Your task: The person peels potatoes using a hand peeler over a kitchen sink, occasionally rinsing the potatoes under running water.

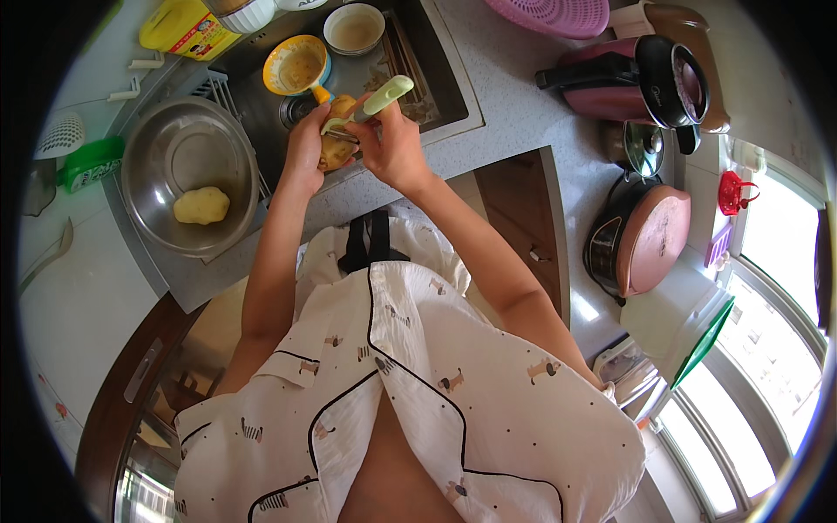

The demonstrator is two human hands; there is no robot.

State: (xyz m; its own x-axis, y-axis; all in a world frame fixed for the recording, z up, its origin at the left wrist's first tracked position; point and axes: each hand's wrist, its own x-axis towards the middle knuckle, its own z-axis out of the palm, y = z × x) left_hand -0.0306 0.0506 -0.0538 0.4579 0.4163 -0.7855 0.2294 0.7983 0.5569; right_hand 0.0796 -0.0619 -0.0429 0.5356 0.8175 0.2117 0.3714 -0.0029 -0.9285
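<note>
Over the near edge of the sink, my left hand (pixel 307 148) is closed round a brown-skinned potato (pixel 335 153). My right hand (pixel 392 148) grips a peeler (pixel 386 98) with a pale green handle, its head lying against the potato. Part of the potato is hidden behind my fingers and the peeler. A peeled, pale yellow potato (pixel 201 206) rests in the large steel bowl (pixel 144 187) to the left of my hands. Just beyond them in the sink (pixel 440 65) stand an orange-rimmed handled bowl (pixel 296 66) and a white bowl (pixel 355 30) with cloudy liquid.
A yellow bottle (pixel 179 30) stands behind the sink, and a green container (pixel 94 164) is at the left wall. On the right counter are a purple-red kettle (pixel 619 83), a pink-lidded pot (pixel 654 240) and a glass-lidded pot (pixel 643 148). A pink basket (pixel 558 13) lies at the back.
</note>
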